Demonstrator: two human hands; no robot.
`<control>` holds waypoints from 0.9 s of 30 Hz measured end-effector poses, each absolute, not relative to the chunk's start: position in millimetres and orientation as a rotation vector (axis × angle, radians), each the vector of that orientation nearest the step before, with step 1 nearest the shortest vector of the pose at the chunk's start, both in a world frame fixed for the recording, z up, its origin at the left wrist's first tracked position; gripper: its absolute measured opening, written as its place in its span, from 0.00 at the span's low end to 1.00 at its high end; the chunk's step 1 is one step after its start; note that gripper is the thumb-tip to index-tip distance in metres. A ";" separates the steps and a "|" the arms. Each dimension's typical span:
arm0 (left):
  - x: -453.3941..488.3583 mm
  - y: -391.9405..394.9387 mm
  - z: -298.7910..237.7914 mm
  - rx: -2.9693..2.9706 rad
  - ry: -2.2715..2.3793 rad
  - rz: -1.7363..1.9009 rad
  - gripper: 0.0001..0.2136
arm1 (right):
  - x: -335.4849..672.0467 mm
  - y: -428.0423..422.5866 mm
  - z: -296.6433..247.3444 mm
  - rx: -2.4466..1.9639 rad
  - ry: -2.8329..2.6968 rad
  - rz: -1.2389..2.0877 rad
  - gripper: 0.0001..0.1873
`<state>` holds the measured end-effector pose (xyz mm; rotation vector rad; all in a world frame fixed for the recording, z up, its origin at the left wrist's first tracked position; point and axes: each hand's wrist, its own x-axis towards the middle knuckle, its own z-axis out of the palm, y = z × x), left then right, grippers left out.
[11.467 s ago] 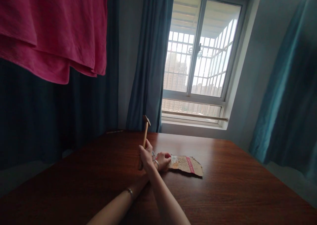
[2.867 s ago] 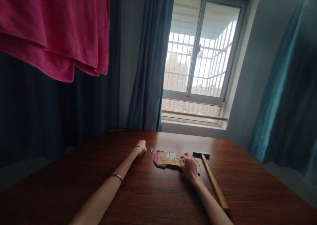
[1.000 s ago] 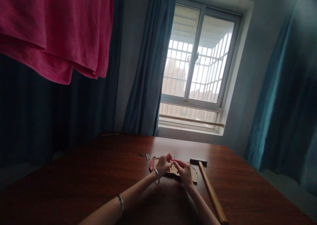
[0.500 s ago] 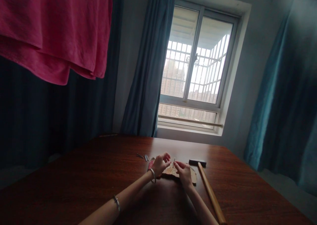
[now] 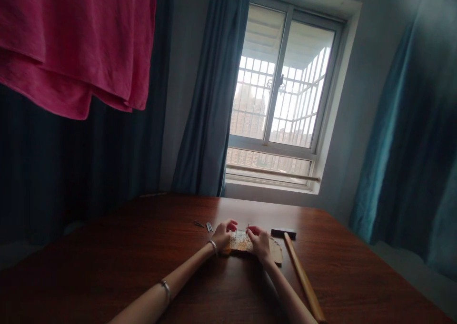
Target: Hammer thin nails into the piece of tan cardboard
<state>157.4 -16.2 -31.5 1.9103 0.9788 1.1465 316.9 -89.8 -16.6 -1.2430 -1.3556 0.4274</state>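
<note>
Flat patterned tan board (image 5: 274, 253) lay on dark wooden table (image 5: 143, 252). Left hand (image 5: 222, 234), fingers curled, steadied its left end; grip unclear. Right hand (image 5: 259, 241) pinched thin metal nail (image 5: 248, 227) upright on it. Wooden-handled hammer (image 5: 303, 280) lay alongside.

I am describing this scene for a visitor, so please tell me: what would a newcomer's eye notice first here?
First the bright window at the back, and the large pink cloth hanging at the upper left. Then, on the dark wooden table, the left hand and right hand rest on a piece of cardboard, the right pinching a thin nail, with a hammer lying to its right.
</note>
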 end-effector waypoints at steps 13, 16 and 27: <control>158.3 -19.8 -37.5 1.922 1.059 1.131 0.22 | 302.2 -71.0 -27.3 -1.284 -1.482 0.348 0.09; 160.1 -20.5 -36.4 1.859 1.070 1.139 0.21 | 301.9 -71.9 -28.0 -1.287 -1.498 0.344 0.08; 159.1 -15.0 -40.3 1.817 1.027 1.120 0.20 | 299.9 -74.8 -26.1 -1.283 -1.536 0.342 0.09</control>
